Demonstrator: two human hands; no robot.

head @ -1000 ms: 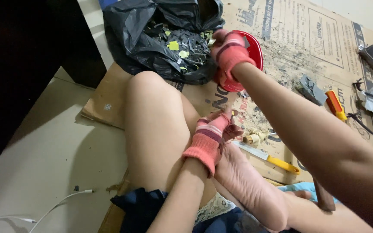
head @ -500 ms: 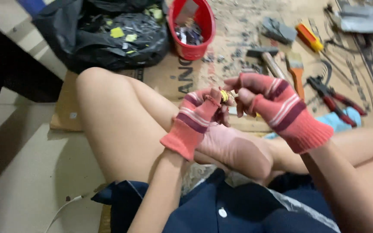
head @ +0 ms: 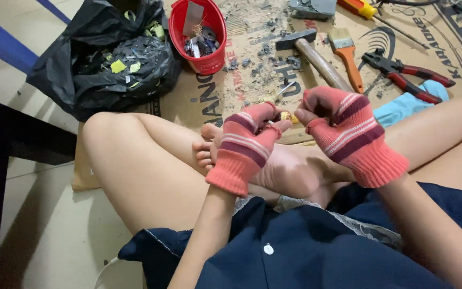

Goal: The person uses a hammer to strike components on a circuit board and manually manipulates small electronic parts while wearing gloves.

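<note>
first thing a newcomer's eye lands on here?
Most likely the two pink striped gloves at centre: the left hand and right hand meet over the person's crossed legs, pinching a small yellowish piece between their fingertips. Behind them, on the cardboard sheet, stand a red bucket of small parts, a hammer, a brush and pliers; a black bag of scraps sits at upper left.
</note>
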